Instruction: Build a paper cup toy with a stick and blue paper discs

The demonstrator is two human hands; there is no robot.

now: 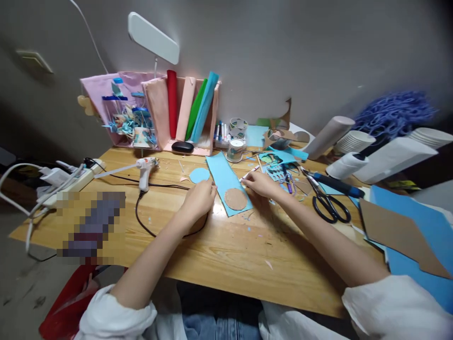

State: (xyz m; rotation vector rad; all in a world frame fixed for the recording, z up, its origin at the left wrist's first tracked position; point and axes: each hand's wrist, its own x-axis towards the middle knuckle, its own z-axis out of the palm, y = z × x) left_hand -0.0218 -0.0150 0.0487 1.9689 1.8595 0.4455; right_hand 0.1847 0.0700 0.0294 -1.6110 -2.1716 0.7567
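A light blue paper strip (223,178) lies on the wooden table (230,255) with a brown cardboard disc (235,199) on its near end. My left hand (198,198) rests with curled fingers at the strip's left edge, touching it. My right hand (260,183) is at the strip's right edge, fingers closed round a white pen (249,173) that points up and right. A cut blue paper circle (199,175) lies just left of the strip.
A white glue gun (145,170) with a black cord stands left, near a power strip (67,182). Black scissors (327,203) lie right, beside blue and brown card sheets (406,236). A pink box with felt rolls (184,111), a tape roll and paper scraps line the back.
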